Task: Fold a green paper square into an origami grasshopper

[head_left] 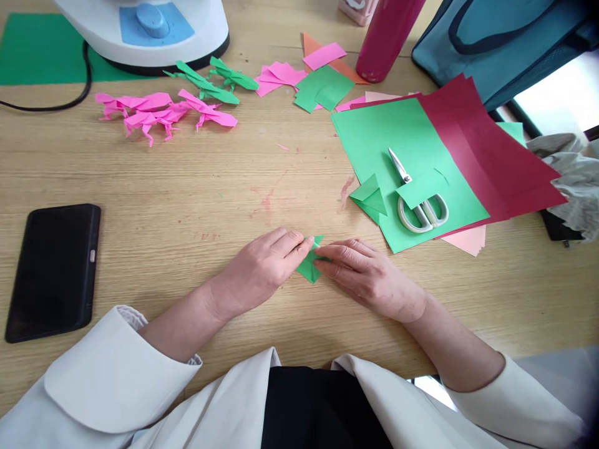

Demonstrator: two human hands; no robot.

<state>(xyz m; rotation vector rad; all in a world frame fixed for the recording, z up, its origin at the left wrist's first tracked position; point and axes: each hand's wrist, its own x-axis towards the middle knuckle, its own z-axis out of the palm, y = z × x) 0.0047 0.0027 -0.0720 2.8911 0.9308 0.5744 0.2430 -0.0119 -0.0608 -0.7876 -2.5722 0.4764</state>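
A small folded piece of green paper (309,269) lies on the wooden table, close in front of me. From its left side my left hand (269,265) grips it, thumb and fingertips together at its upper part. My right hand (369,274) has its fingers pressed together on the paper's right edge. Fingertips cover part of the folds. Up and to the right, another folded green paper (371,196) rests at the edge of a large green sheet (374,131). Silver-handled scissors (406,179) lie on that sheet, partly under a small green paper strip (421,189).
Pink folded paper figures (156,115) and green ones (208,84) stand at the upper left. Behind them is a white appliance base (154,37). A black phone-like device (53,268) lies left. Dark red sheets (496,156), a magenta bottle (386,37) and a teal bag (505,50) occupy the right.
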